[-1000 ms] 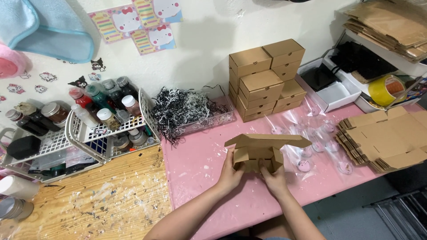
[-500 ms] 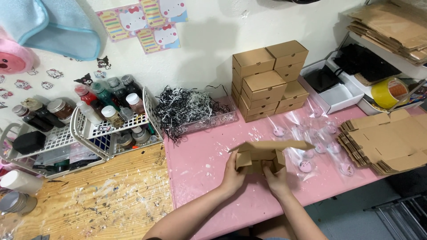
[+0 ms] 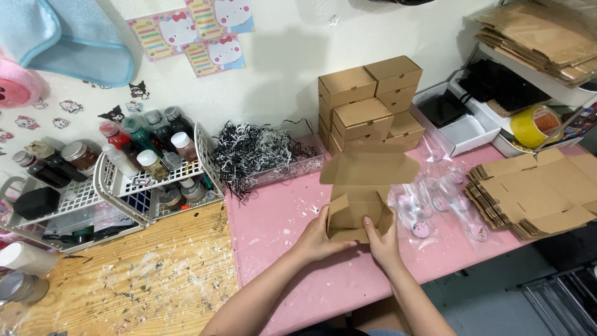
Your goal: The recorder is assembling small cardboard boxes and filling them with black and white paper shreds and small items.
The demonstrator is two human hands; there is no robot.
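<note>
Nearest the camera, the person's two forearms are reaching up over the pink table (image 3: 292,274), and both hands are gripping a half-folded cardboard box (image 3: 360,190) that is resting on the tabletop just in front of them. The left hand (image 3: 317,239) is curling around the box's left wall, fingers wrapped snugly and thumb pressing the side panel. The right hand (image 3: 382,242) is pinching the front right corner, fingers close together on the card. The lid flap is standing open and tilting away from the person.

The box is looking light and thin: corrugated card, stiff along its panels but ready to bend at the scored creases. It is likely to crush if squeezed mid-panel, so the corners and folded edges, where the hands are already sitting, are seeming the soundest places to hold. The surface is appearing matte and not slippery.

Just to the right of the box, small clear bags (image 3: 435,205) with pink items are lying scattered, and beyond them a pile of flat box blanks (image 3: 535,193) is sitting at the table's right end. Farther back, a stack of finished boxes (image 3: 370,102) is standing against the wall, beside a clear tray of shredded black-and-white paper (image 3: 255,152). To the left, white wire baskets (image 3: 149,180) are holding paint bottles.
</note>
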